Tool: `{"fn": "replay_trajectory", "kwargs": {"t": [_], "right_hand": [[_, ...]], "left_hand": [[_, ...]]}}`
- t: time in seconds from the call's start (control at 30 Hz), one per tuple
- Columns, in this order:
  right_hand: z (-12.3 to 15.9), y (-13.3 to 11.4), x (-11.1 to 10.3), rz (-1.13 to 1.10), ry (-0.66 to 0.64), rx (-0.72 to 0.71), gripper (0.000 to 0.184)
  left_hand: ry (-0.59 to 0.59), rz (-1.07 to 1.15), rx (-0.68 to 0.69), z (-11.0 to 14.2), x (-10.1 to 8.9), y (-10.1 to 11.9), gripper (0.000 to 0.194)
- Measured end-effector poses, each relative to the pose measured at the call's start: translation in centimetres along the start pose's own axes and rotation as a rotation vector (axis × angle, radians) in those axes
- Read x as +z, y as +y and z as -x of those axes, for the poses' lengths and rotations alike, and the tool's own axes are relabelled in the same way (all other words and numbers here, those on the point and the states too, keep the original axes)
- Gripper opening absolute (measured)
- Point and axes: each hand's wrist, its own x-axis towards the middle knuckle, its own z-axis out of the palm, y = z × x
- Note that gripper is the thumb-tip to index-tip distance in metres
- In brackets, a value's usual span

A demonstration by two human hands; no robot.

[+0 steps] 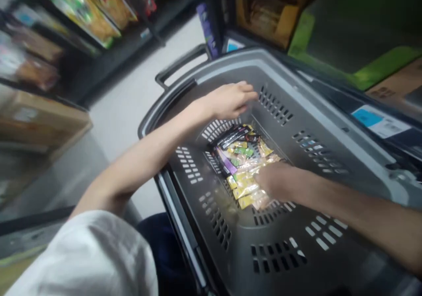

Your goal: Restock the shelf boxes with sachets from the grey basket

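Note:
A deep grey plastic shopping basket with slotted walls fills the middle of the view. On its floor lies a group of small shiny packets, mostly yellow, with green, purple and black ones toward the far end. My left hand reaches over the side into the far end, its fingers loosely bent and apart, with nothing seen in them. My right hand is down at the right edge of the yellow packets, touching or just above them. Motion smears its fingers, so any grip is hidden.
A dark shelf with bagged goods runs along the upper left. Cardboard boxes stand at the left. A shelf edge with a blue and white price tag borders the basket's right side. The basket's handle sticks out at its far end.

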Motion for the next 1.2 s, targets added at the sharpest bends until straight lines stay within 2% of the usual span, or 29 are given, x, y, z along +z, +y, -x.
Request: {"fn": "replay_trajectory", "kwargs": {"t": [0.07,0.13,0.23,0.33,0.5,0.67,0.77,0.9,1.03,1.2], "right_hand": [[-0.8,0.2,0.8,0.079,-0.087,0.016,0.022],[-1.5,0.7,1.6,0.115,-0.138,0.03,0.018],[-2.7,2.1,2.4,0.087,-0.196,0.019,0.024],[-3.9,3.8,3.3,0.036,-0.16,0.035,0.027],[-6.4,5.3,6.7,0.014,-0.009,0.053,0.046],[-8.3,6.4,10.7,0.056,-0.029,0.068,0.069],[-8.6,7.0,12.2,0.089,-0.034,0.111,0.07],[-8.5,6.8,12.9,0.135,-0.05,0.16,0.057],[-8.5,5.8,12.8,0.121,-0.127,0.179,0.057],[-8.5,5.3,11.0,0.021,-0.194,0.176,0.048]], "left_hand": [[-0.068,0.018,0.007,0.1,0.4,-0.2,0.029],[-0.117,-0.04,0.021,0.4,0.6,-0.3,0.037],[-0.045,-0.129,0.108,1.0,0.9,-0.2,0.042],[0.041,-0.18,0.188,1.6,1.1,0.5,0.043],[-0.002,-0.295,0.252,2.1,1.5,2.8,0.045],[-0.006,-0.272,0.288,2.4,1.9,4.1,0.042],[0.027,-0.269,0.322,2.2,1.9,4.1,0.039],[0.071,-0.272,0.299,2.2,1.5,3.9,0.037],[0.059,-0.271,0.289,2.4,1.0,3.9,0.039],[0.019,-0.267,0.245,2.8,0.1,3.3,0.036]]}}
